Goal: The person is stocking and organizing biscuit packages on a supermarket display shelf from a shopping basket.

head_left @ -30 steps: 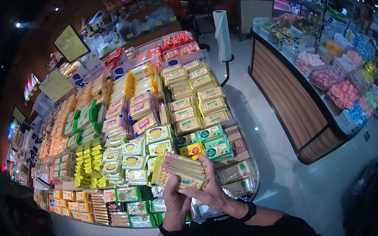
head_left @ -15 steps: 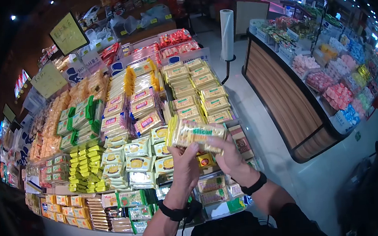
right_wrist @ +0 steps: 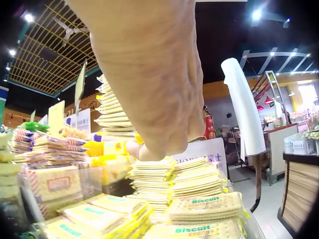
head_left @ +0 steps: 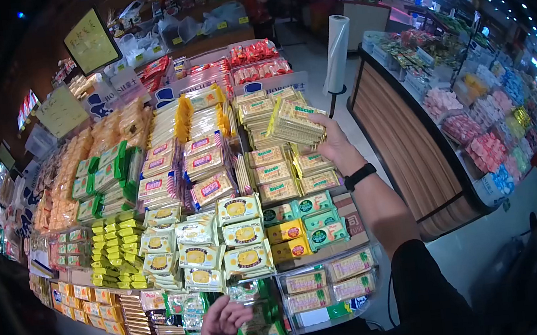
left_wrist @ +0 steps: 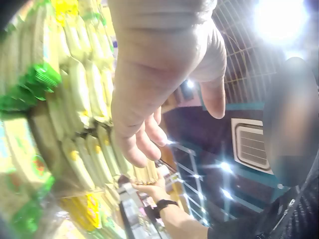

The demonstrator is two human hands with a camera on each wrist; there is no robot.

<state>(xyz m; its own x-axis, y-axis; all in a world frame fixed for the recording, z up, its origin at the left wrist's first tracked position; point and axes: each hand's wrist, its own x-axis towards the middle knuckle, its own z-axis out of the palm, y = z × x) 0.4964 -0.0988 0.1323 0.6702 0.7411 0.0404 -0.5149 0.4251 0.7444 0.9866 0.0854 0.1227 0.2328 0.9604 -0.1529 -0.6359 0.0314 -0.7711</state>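
Observation:
My right hand (head_left: 338, 146) grips a clear-wrapped stack of biscuits (head_left: 295, 124), tilted, over the biscuit piles at the display's far right. The right wrist view shows the edges of the held biscuits (right_wrist: 112, 107) beside the hand, with stacked biscuit packs (right_wrist: 204, 204) below. Green "Biscuit" lettering marks the wrappers. Low at the front, my left hand (head_left: 221, 326) holds nothing, its fingers loosely bent, near green-and-clear packets (head_left: 257, 309). In the left wrist view the same hand (left_wrist: 154, 64) hangs with its thumb apart from the fingers.
Cream-coloured packets (head_left: 243, 235) and yellow packets (head_left: 117, 252) fill the display's middle. A plastic bag roll (head_left: 337, 55) stands on a post behind the right hand. Further right is a wood-sided counter (head_left: 410, 146) with bagged sweets. Signs (head_left: 90, 41) rise at the back left.
The biscuit stack was in both hands before. The left hand has let go and dropped back toward the front, while the right hand has carried the stack forward and right over the piles.

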